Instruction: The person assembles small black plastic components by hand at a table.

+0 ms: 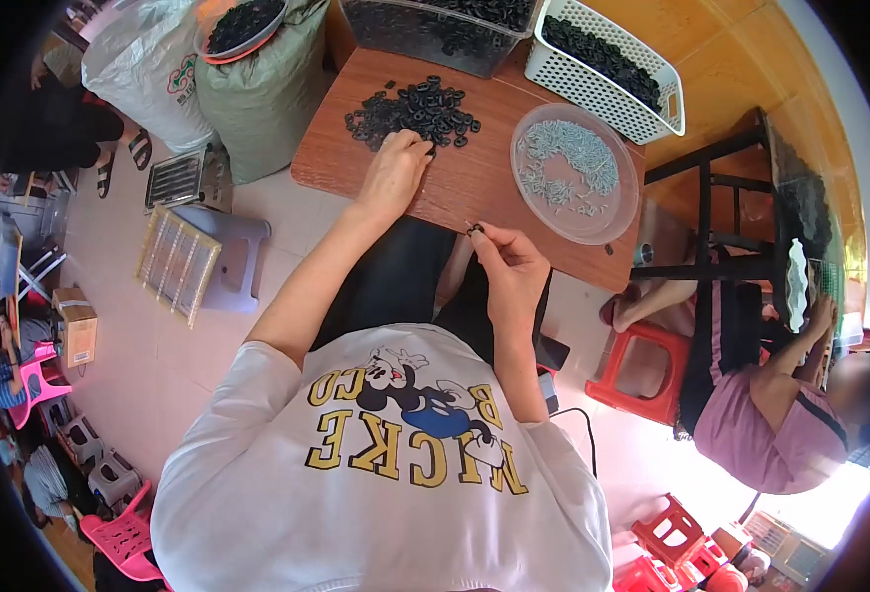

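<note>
My left hand point(395, 178) is at the near edge of a pile of small black oval parts point(425, 104) on the brown wooden table point(356, 77). Its fingers are pinched together, with a small black part at their tips. My right hand point(512, 266) is just off the table's front edge. Between its thumb and forefinger it grips another small black part point(475, 229), from which a thin pale tip sticks out. To the right, a round clear plastic tray point(593, 229) holds many small silvery screws point(578, 148).
Behind the table are a clear bin point(435, 44) and a white perforated basket point(667, 113), both full of black parts. Sacks point(267, 109) stand at the far left. A co-worker point(770, 424) sits at right, near a red stool point(642, 373). One loose black part point(609, 250) lies near the tray.
</note>
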The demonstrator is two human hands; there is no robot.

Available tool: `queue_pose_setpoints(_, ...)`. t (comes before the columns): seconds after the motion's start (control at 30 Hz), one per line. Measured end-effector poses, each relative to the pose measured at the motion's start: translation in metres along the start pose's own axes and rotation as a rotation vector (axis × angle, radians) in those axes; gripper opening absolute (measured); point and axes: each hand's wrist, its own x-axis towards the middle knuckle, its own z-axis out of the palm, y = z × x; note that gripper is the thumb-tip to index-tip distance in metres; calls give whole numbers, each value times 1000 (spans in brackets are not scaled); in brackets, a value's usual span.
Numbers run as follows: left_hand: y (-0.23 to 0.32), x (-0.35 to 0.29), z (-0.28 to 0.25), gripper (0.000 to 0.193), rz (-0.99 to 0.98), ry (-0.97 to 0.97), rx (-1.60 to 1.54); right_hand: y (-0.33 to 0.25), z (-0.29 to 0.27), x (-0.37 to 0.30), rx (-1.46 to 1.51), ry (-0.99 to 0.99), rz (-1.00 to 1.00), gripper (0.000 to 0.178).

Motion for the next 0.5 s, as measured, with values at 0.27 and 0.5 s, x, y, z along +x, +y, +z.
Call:
queue_pose_setpoints(0.27, -3, -9, 0, 20, 12, -121, -3, 0, -4, 2, 29, -16, 37, 11)
queue_pose_setpoints(0.5, 0, -21, -5, 22, -17, -84, -63, 3, 6, 17, 188, -78, 85, 14)
